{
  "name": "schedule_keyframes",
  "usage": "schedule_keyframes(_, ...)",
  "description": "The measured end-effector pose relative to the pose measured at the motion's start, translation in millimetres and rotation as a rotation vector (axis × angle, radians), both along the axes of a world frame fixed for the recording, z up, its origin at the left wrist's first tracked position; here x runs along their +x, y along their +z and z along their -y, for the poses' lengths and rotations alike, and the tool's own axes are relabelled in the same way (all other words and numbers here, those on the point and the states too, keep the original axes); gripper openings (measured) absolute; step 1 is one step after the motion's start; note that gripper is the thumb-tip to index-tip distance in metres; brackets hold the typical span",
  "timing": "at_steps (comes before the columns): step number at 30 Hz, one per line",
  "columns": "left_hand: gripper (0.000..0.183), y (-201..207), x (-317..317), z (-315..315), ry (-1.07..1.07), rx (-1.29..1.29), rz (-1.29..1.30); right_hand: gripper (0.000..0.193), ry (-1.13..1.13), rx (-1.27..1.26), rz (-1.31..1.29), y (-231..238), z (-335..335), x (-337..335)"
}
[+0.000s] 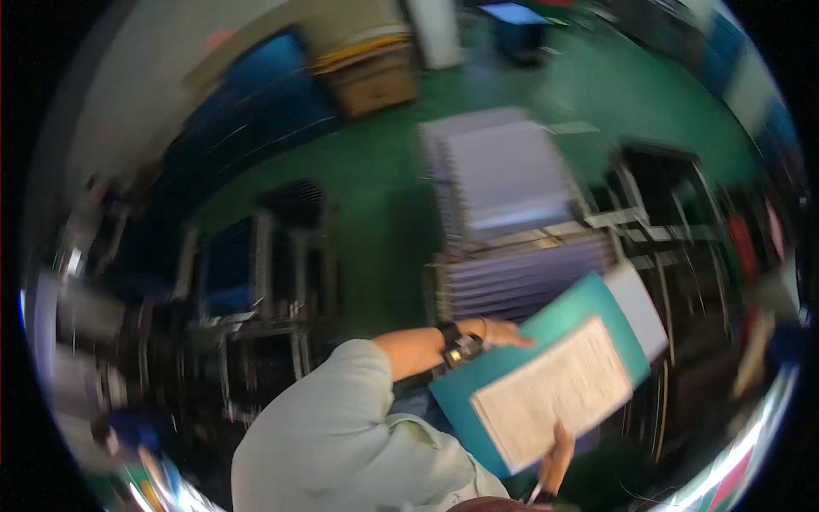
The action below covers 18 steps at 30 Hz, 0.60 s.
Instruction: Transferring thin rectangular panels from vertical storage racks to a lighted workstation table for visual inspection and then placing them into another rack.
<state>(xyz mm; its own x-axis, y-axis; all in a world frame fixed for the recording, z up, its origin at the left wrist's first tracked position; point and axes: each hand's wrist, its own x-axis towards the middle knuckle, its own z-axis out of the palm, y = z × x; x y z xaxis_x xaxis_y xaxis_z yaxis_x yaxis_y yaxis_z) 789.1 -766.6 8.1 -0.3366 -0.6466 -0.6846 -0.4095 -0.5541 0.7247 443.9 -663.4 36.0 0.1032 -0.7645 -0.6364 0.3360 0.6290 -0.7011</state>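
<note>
A teal folder (pixel 559 320) lies tilted in front of my body, with a printed sheet of paper (pixel 546 392) on top of it. My left hand (pixel 505 333) is at the folder's upper-left edge, its fingers closed on it and partly hidden; a dark band and a watch are on that wrist. My right hand (pixel 559 456) grips the lower edge, thumb over the paper. A white sheet (pixel 640 311) sticks out past the folder's right side. The writing is too blurred to read.
Ahead, beyond the folder, stands a tall stack of pale lavender sheets (pixel 503 166). Dark metal-framed racks (pixel 674 188) flank it on both sides. A cardboard box (pixel 373 85) and a blue covered pile (pixel 269 85) are farther back on the green floor (pixel 375 154). Another person (pixel 128 435) is at lower left.
</note>
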Motion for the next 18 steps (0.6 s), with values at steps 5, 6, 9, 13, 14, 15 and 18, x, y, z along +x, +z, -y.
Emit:
schedule_keyframes(5,0.071,74,17,-77,0.425,-0.087,-0.337,0.060,0.207,-0.168,0.051,63,10,27)
schedule_keyframes(6,0.069,89,26,-88,0.449,-0.127,-0.301,0.060,0.287,-0.179,0.043,75,20,41)
schedule_keyframes(9,0.063,112,71,-122,0.630,-0.204,-0.245,0.059,0.485,-0.226,0.008,101,42,96)
schedule_keyframes(13,0.059,121,168,-172,0.855,-0.251,-0.297,0.058,0.698,-0.285,-0.010,126,49,204)
schedule_keyframes(14,0.058,122,188,-180,0.902,-0.234,-0.307,0.057,0.749,-0.298,-0.021,131,49,229)
schedule_keyframes(15,0.060,123,212,-193,0.943,-0.257,-0.392,0.057,0.798,-0.316,-0.033,137,46,258)
schedule_keyframes(18,0.067,124,281,-219,1.046,-0.197,-0.326,0.056,0.956,-0.366,-0.094,151,38,332)
